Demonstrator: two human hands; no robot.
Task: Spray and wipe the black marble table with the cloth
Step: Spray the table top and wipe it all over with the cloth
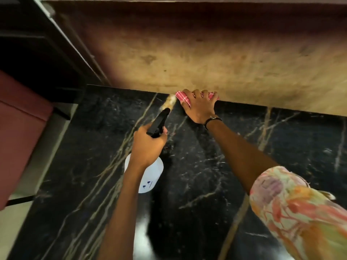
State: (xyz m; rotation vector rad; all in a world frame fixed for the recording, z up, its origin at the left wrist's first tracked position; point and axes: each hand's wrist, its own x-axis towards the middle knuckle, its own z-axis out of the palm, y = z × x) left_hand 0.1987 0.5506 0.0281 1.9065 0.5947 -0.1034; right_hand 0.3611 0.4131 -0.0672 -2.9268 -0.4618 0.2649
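The black marble table (206,175) with pale veins fills the lower half of the view. My right hand (200,107) presses a pink cloth (181,96) with white stitching flat against the table's far edge, where it meets the wall. My left hand (148,143) grips the neck of a white spray bottle (150,175) with a black trigger head, held just above the table. The nozzle points toward the far edge, left of the cloth. Most of the cloth is hidden under my fingers.
A stained tan wall (206,53) rises directly behind the table. A maroon seat (20,128) stands left of the table, with pale floor (24,184) between them. A dark doorway frame (47,44) is at the upper left.
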